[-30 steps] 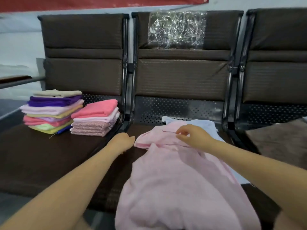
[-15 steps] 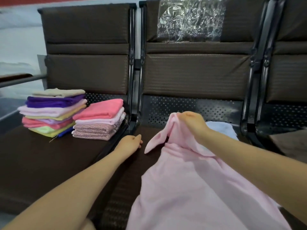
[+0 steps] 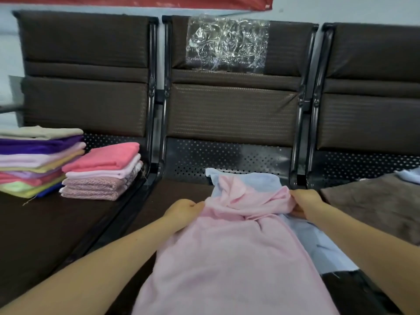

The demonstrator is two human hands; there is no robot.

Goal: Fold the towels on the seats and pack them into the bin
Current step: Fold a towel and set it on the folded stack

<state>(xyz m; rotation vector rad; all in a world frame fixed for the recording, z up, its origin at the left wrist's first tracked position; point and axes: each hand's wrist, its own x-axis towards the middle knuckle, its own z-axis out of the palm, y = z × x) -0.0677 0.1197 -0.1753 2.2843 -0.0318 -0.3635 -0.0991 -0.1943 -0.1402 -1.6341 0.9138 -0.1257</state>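
Observation:
A crumpled pale pink towel [image 3: 231,253] lies on the middle seat [image 3: 159,201] and hangs toward me. My left hand [image 3: 181,211] grips its far left edge. My right hand [image 3: 305,202] grips its far right edge, where the cloth is bunched. A light blue towel [image 3: 318,244] lies under the pink one and shows behind it and to its right. On the left seat stand two stacks of folded towels: a tall mixed-colour stack [image 3: 34,160] and a shorter stack [image 3: 102,171] with a coral towel on top. No bin is in view.
A brown towel [image 3: 375,201] lies spread on the right seat, with a bit of light blue cloth [image 3: 409,176] behind it. Black metal armrest rails [image 3: 156,142] separate the seats. Clear plastic film [image 3: 227,44] is stuck on the middle backrest.
My right hand has moved from the towel's raised top to its right edge. My left hand, empty on the seat before, now grips the left edge. The pink towel is lowered.

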